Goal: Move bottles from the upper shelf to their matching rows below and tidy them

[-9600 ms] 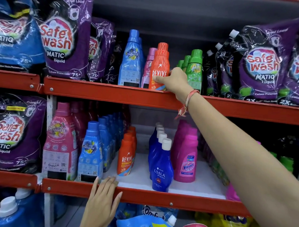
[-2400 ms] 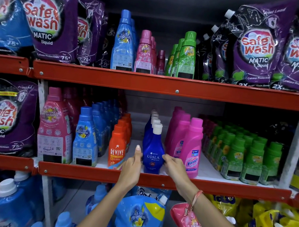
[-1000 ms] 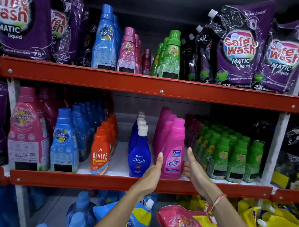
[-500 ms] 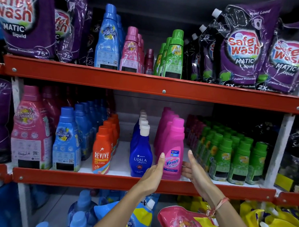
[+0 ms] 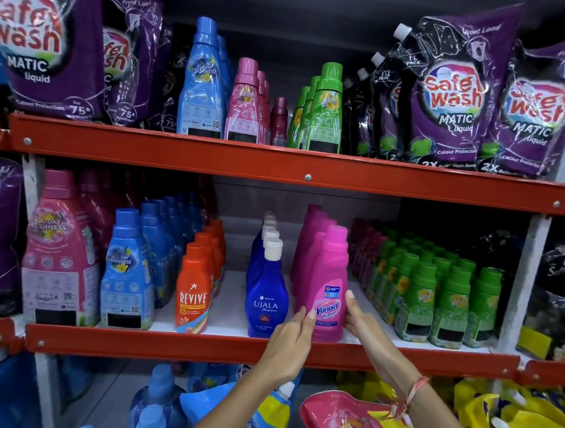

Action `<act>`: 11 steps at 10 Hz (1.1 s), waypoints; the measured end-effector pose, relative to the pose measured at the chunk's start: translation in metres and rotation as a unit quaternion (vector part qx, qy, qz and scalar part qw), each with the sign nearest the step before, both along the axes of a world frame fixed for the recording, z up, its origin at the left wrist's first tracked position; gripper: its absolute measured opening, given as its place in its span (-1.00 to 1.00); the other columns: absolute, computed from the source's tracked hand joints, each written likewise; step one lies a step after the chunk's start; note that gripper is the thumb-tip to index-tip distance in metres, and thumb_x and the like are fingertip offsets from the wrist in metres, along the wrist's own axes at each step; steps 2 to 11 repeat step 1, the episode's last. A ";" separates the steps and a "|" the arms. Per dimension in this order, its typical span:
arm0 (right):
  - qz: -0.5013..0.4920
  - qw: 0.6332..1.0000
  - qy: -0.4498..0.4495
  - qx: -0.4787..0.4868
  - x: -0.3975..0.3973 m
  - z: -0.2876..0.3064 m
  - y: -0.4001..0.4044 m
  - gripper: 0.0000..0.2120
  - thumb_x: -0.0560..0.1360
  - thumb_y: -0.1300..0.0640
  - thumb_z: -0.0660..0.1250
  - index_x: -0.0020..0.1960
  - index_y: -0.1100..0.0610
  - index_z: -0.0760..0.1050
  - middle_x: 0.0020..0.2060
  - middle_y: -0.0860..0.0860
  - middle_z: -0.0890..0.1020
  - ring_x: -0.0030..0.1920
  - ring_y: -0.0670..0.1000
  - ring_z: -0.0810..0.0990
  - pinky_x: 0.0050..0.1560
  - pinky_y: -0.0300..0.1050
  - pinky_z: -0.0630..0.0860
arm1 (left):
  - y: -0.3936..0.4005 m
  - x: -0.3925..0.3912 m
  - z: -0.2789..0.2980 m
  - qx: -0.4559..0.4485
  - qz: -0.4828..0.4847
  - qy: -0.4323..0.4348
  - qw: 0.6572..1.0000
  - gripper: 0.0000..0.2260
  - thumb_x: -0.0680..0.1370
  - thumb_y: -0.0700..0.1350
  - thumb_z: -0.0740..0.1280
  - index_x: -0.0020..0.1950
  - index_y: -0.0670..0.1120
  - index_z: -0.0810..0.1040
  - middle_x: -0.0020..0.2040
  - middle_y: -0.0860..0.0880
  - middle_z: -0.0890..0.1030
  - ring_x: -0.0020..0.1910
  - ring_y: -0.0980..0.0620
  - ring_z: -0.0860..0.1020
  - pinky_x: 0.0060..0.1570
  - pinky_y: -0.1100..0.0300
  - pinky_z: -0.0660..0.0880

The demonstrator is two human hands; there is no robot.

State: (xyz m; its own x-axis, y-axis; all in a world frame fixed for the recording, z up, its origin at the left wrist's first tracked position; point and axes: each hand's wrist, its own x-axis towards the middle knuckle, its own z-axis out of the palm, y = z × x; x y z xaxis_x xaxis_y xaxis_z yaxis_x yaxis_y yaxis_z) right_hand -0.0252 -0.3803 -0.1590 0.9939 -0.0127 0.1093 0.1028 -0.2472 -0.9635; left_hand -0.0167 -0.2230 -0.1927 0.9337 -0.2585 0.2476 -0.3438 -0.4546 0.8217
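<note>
On the upper shelf [image 5: 276,168] stand a blue bottle [image 5: 202,90], pink bottles [image 5: 247,108], a small maroon bottle [image 5: 278,123] and green bottles [image 5: 326,112]. The lower shelf [image 5: 204,344] carries rows of blue bottles [image 5: 129,272], orange Revive bottles [image 5: 193,291], blue Ujala bottles [image 5: 266,294], pink Vanish bottles and green bottles [image 5: 433,285]. The front Vanish bottle [image 5: 330,271] stands upright at the shelf's edge. My left hand [image 5: 288,340] holds its lower left side and my right hand [image 5: 359,317] its right side.
Purple Safe Wash pouches [image 5: 451,101] fill both ends of the upper shelf. A large pink bottle [image 5: 59,252] stands at the lower left, and a maroon row [image 5: 361,243] sits behind the green one. Pouches and big blue bottles [image 5: 156,399] lie below.
Both hands went from the Ujala bottle to the front Vanish bottle, then closed in from a small gap until they touch its sides. The bottle still stands at the shelf edge.
</note>
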 end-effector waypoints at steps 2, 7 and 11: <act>-0.083 0.994 -0.066 -0.004 -0.001 0.006 -0.013 -0.72 0.57 -0.13 0.17 0.20 -0.07 0.49 0.19 -0.03 0.56 0.22 -0.02 0.52 0.33 -0.06 0.39 | 0.010 -0.009 0.008 -0.024 0.060 -0.131 0.989 -0.54 0.65 0.12 0.02 0.50 -0.03 0.30 0.45 0.02 0.43 0.41 0.15 0.34 0.40 0.27 0.23; -0.083 0.994 -0.066 -0.004 -0.001 0.006 -0.013 -0.72 0.57 -0.13 0.17 0.20 -0.07 0.49 0.19 -0.03 0.56 0.22 -0.02 0.52 0.33 -0.06 0.39 | 0.010 -0.009 0.008 -0.024 0.060 -0.131 0.989 -0.54 0.65 0.12 0.02 0.50 -0.03 0.30 0.45 0.02 0.43 0.41 0.15 0.34 0.40 0.27 0.23; -0.083 0.994 -0.066 -0.004 -0.001 0.006 -0.013 -0.72 0.57 -0.13 0.17 0.20 -0.07 0.49 0.19 -0.03 0.56 0.22 -0.02 0.52 0.33 -0.06 0.39 | 0.010 -0.009 0.008 -0.024 0.060 -0.131 0.989 -0.54 0.65 0.12 0.02 0.50 -0.03 0.30 0.45 0.02 0.43 0.41 0.15 0.34 0.40 0.27 0.23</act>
